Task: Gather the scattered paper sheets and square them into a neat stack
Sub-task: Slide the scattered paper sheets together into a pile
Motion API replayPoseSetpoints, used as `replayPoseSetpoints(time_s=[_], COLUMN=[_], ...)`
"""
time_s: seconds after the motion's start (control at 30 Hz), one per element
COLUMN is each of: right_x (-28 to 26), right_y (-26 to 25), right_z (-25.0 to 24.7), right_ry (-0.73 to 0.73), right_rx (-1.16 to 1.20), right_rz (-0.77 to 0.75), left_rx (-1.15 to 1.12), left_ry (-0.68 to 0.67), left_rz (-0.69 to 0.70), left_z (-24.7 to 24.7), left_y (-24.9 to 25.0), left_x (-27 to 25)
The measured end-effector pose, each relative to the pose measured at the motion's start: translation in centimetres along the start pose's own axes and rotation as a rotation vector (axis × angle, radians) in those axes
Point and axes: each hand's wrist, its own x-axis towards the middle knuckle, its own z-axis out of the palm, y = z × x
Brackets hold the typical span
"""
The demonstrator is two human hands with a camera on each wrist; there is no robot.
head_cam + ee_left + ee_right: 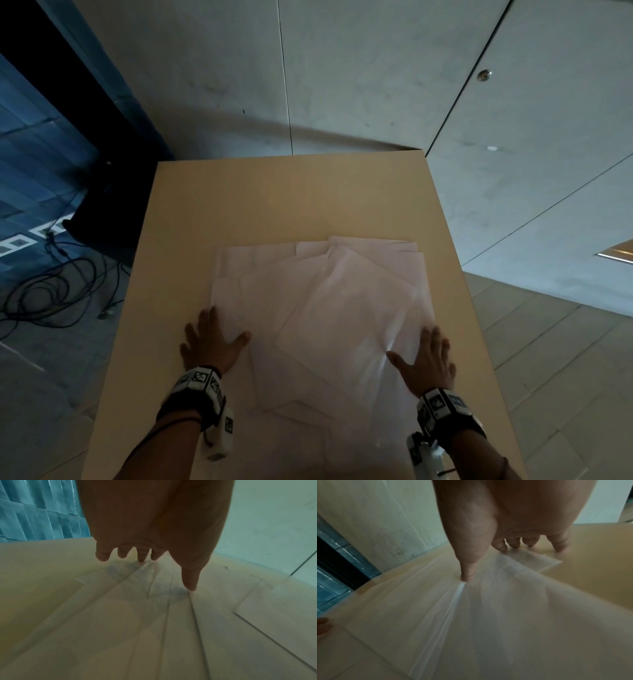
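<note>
Several white paper sheets (318, 308) lie overlapped and fanned at odd angles on a tan table (274, 195). My left hand (212, 339) lies flat with spread fingers on the left edge of the pile; its thumb and fingertips (190, 582) touch the sheets (137, 615). My right hand (424, 359) lies flat on the right edge of the pile. Its thumb (467, 574) presses the top sheet (488, 615), which wrinkles into a raised crease under it. The other fingers reach past the paper's corner onto the table.
The table's far half is bare wood. A grey wall stands behind it. On the left floor lie black cables (51, 284) and a dark stand (102, 212). Tiled floor (548, 342) runs along the right side.
</note>
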Motion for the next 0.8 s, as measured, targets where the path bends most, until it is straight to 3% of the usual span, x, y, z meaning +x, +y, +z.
replayPoseSetpoints(time_s=[0.13,0.27,0.43,0.53,0.8], right_x=[-0.2,-0.2,1.1,2.2,1.7], right_y=[-1.1,-1.2,-1.6,-2.3,-4.3], right_z=[0.7,-0.4,-3.6,-4.5,-3.7], right_ry=[-0.008,0.013,0.092,0.050,0.022], right_rx=[-0.026,0.019,0.188,0.253,0.252], right_rz=[0.006,0.003,0.105,0.161,0.157], left_rx=[0.016,0.020,-0.148,-0.137,-0.098], left_ry=[0.002,-0.014,0.081,0.049,-0.009], left_rz=[0.077,0.066,-0.089,-0.161,-0.031], left_z=[1.8,1.1,-2.1,-3.1,-1.7], left_y=[1.4,1.7,0.4,-0.1,1.3], left_x=[-1.2,-1.6,1.4,3.1,1.7])
